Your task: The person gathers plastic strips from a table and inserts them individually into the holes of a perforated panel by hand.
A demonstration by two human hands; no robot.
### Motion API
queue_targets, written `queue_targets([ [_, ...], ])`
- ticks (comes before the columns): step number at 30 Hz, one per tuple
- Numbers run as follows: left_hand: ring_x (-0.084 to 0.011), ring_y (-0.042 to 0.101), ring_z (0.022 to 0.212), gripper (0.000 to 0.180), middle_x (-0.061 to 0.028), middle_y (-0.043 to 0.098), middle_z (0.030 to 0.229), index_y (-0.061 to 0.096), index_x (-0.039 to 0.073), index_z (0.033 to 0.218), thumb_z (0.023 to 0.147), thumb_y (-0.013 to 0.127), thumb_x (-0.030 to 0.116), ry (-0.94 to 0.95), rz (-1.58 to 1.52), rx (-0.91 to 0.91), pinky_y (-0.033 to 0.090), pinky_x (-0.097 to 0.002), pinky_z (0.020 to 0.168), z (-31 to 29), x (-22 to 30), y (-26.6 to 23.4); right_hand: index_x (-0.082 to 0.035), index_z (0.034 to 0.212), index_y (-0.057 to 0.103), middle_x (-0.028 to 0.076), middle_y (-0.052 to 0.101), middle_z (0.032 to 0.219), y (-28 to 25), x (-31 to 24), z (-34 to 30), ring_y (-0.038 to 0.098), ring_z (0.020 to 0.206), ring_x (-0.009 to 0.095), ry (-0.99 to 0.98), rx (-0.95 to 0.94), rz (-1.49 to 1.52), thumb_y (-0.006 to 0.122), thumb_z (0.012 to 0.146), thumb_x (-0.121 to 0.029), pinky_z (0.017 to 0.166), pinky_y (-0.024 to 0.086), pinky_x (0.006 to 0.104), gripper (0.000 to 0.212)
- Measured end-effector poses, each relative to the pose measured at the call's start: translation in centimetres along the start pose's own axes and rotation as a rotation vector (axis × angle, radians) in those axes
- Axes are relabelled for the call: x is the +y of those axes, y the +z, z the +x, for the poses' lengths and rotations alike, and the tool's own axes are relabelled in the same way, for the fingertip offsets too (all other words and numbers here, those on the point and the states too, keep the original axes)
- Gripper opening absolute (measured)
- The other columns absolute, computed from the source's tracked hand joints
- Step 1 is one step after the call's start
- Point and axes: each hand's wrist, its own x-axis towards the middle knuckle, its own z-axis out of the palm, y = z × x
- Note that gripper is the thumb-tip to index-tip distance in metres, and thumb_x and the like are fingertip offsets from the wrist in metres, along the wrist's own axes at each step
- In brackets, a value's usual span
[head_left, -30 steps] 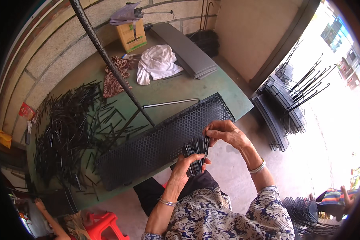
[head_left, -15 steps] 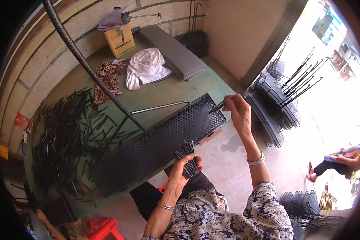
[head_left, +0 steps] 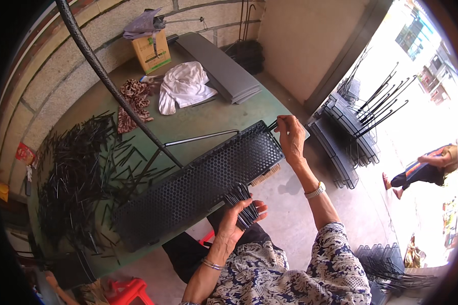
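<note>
- The left hand (head_left: 237, 217) is closed around a bundle of short black rods (head_left: 243, 202), held fanned out just off the near edge of the desk (head_left: 208, 119).
- The right hand (head_left: 291, 137) is raised at the far right end of the tray (head_left: 198, 185), fingers pinched on a single rod (head_left: 273, 125) at the tray's corner.
- The tray is a long black perforated metal piece lying diagonally across the green desk, its right end overhanging the desk edge.
- A loose heap of rods (head_left: 81, 173) of the same kind covers the left part of the desk, well apart from both hands.
- A thin metal bar (head_left: 201, 137) lies on the desk just beyond the tray.
- A white cloth (head_left: 184, 86), a patterned cloth (head_left: 132, 99), a cardboard box (head_left: 150, 51) and a stack of grey panels (head_left: 221, 71) sit at the far side of the desk.
- A thick black hose (head_left: 102, 71) crosses above the desk from the upper left.
- Stacked black wire racks (head_left: 348, 134) stand on the floor to the right of the desk.
- Another person (head_left: 427, 170) is at the right rim of the view, well away from the desk.
</note>
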Motion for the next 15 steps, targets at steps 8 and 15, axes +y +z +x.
queue_targets([
  [8,-0.0294,0.065,0.085,0.023,-0.0146,0.064,0.088,0.053,0.005,0.104,0.085,0.064,0.011,-0.001,-0.016,0.018,0.054,-0.0526,0.085,0.1,-0.5,-0.4,0.001,0.093,0.058,0.009,0.062,0.073,0.3,1.3,-0.3,0.064,0.064,0.017,-0.117,0.015,-0.150,0.057,0.091,-0.009,0.061,0.048,0.0297,0.009],
  [15,-0.0204,0.064,0.076,0.024,-0.0101,0.064,0.082,0.054,0.006,0.104,0.085,0.065,0.015,0.030,0.101,0.056,0.057,-0.0420,0.072,-0.4,-0.3,0.0,-0.001,0.093,0.056,0.014,0.059,0.081,0.0,0.4,-0.5,0.060,0.075,0.030,-0.041,-0.029,-0.089,0.057,0.088,-0.005,0.068,0.047,0.0387,0.006],
])
